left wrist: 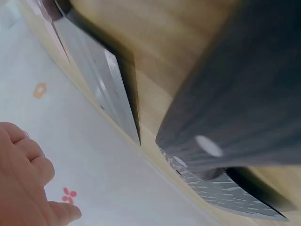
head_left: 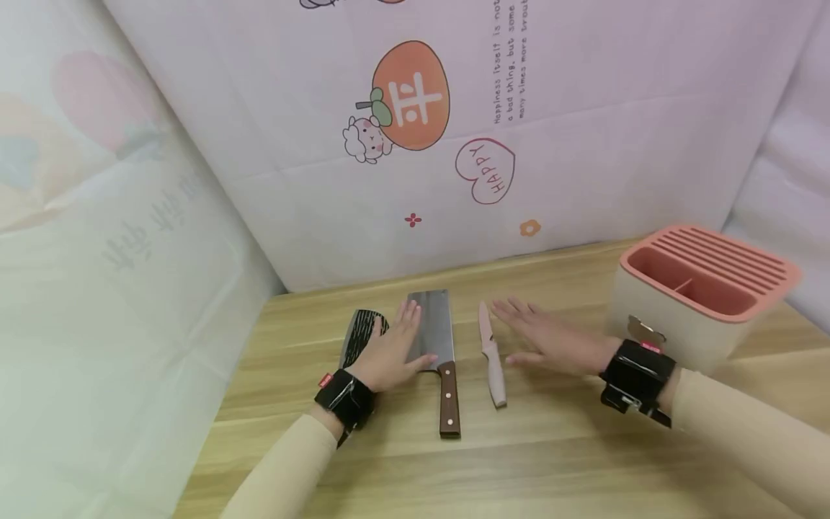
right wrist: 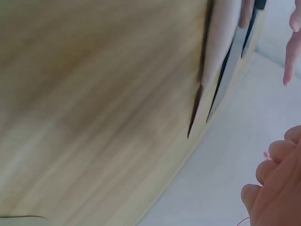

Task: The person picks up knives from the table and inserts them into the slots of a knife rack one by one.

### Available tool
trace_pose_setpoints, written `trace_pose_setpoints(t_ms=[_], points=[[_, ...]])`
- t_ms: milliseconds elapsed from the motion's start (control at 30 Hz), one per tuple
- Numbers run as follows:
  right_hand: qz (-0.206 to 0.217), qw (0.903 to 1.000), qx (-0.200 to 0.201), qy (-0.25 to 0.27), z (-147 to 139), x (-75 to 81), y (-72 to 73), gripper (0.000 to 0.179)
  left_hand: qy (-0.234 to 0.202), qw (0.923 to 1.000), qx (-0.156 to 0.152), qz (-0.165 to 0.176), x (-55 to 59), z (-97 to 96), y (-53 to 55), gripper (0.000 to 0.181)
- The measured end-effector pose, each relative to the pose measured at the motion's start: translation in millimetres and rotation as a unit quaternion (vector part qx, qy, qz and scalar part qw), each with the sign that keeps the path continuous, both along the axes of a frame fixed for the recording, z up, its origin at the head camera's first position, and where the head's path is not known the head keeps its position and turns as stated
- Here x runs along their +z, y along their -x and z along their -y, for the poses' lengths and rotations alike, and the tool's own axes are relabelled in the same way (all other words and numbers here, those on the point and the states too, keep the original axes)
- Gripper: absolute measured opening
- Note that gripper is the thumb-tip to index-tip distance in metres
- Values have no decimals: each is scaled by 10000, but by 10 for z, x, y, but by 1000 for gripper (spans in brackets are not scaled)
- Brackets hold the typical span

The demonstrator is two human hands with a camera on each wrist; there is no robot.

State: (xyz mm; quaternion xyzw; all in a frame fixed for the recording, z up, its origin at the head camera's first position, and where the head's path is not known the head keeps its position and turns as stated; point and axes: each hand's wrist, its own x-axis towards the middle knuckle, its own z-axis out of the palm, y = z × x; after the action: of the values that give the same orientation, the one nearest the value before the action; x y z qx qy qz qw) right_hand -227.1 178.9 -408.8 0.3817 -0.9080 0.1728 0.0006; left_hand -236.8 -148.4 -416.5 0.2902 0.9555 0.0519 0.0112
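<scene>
Covering part of the cleaver (head_left: 438,328) in the head view, the left hand (head_left: 391,353), spread and empty, could meet its edge if lowered; the right hand (head_left: 558,342), likewise spread, has the small knife (head_left: 495,375) at nine o'clock. Left wrist: a blurred dark shape (left wrist: 249,103) at three o'clock, perhaps the patterned knife's (left wrist: 230,195) handle. Right wrist: small knife cropped at one o'clock.

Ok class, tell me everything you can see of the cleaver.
The cleaver has a broad, grey, metal-looking blade and a brown, wood-looking handle with three pale rivets. It lies on the table, handle end nearer, left of the pale knife. The left grip partly covers the blade in the head view; contact is unclear.
</scene>
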Motion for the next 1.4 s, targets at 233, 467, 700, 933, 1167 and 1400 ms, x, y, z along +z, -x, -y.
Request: trace_pose_setpoints(t_ms=[233, 467, 700, 933, 1167, 1400], points=[[-419, 9987, 244, -128, -193, 21, -266, 85, 51, 9975, -617, 329, 102, 171, -272, 92], [-1424, 9872, 698, 176, -421, 120, -473, 80, 4, 9907, -1315, 356, 137, 371, -466, 79], [-2072, 9750, 789, 128, -627, 116, -645, 78, -450, 9774, -1951, 673, 221, 544, -575, 65], [-3338, 9266, 1192, 1255, -832, 147, -791, 46, -850, 9746, -2022, 456, 297, 821, -646, 41], [-4062, 8922, 973, 1720, -943, 285, -982, 41, -624, 9833, -1619, 545, 302, 950, -679, 37], [-3961, 8812, 936, 2403, -1170, 286, -1138, 39, -751, 9824, -1618, 563, 217, 1010, -624, 48]])
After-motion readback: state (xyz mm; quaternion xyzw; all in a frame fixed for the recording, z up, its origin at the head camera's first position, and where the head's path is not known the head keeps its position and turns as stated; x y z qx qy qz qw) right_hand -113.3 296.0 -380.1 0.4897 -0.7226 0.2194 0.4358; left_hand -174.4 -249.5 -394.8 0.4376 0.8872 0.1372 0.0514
